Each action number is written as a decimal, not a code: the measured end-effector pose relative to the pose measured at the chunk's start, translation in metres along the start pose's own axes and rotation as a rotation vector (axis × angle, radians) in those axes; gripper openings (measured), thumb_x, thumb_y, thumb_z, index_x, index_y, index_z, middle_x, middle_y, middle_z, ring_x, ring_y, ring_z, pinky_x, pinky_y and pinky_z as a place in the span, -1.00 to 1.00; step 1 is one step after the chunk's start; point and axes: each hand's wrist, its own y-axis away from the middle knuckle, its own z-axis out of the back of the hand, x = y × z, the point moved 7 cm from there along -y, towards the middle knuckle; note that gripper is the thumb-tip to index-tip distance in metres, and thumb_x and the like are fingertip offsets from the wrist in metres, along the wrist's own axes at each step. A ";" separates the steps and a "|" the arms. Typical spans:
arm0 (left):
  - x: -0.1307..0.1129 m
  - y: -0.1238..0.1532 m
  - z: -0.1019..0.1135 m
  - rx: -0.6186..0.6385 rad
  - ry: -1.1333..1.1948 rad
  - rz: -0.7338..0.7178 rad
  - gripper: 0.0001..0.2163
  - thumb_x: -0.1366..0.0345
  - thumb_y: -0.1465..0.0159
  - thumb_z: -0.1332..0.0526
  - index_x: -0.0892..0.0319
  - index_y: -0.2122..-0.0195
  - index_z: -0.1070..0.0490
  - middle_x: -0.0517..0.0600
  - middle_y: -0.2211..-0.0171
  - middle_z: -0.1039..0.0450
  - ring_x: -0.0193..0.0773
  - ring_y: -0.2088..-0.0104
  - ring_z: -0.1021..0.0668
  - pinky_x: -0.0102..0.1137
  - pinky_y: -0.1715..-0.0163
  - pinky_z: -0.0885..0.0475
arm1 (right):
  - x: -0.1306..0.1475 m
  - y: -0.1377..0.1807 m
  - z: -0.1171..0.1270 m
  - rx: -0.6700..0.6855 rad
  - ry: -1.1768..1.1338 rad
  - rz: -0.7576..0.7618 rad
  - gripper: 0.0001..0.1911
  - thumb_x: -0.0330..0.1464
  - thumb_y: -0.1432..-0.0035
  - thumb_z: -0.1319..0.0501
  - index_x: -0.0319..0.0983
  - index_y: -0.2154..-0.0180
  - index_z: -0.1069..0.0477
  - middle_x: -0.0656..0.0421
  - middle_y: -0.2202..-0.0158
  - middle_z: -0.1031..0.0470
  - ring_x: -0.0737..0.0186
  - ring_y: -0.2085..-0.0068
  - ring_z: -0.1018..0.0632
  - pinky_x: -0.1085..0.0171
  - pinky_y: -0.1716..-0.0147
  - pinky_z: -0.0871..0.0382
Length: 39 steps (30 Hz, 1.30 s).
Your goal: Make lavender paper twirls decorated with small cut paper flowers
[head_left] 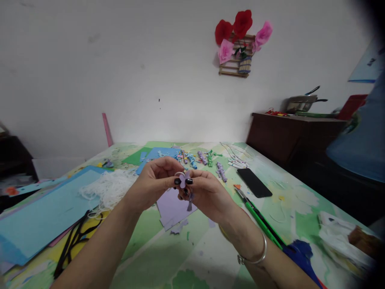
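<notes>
My left hand (158,176) and my right hand (204,192) meet above the middle of the table, both pinched on a small purple paper flower piece (183,178). A thin purple strip hangs from under my right fingers. Directly beneath the hands lies a sheet of purple paper (173,208) with small purple offcuts beside it. A silver bangle (255,257) sits on my right wrist.
A green-patterned table (192,257) holds blue paper sheets (45,212), a heap of white string (108,186), black strips (75,237), a black phone (254,182), a green cutter (258,216), rolled paper pieces (204,158) and a white bag (339,237). A dark cabinet (294,136) stands at the right.
</notes>
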 end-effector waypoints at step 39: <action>-0.012 0.001 0.001 0.024 -0.264 -0.098 -0.88 0.51 -0.11 -0.35 0.15 0.38 -0.58 -0.02 0.41 -0.54 -0.24 0.38 -0.60 -0.36 0.36 -0.53 | 0.031 0.004 0.013 0.012 0.370 0.210 -0.90 -0.29 -0.06 -0.36 -0.18 0.41 -0.56 0.21 0.47 -0.47 0.32 0.40 -0.45 0.24 0.30 -0.32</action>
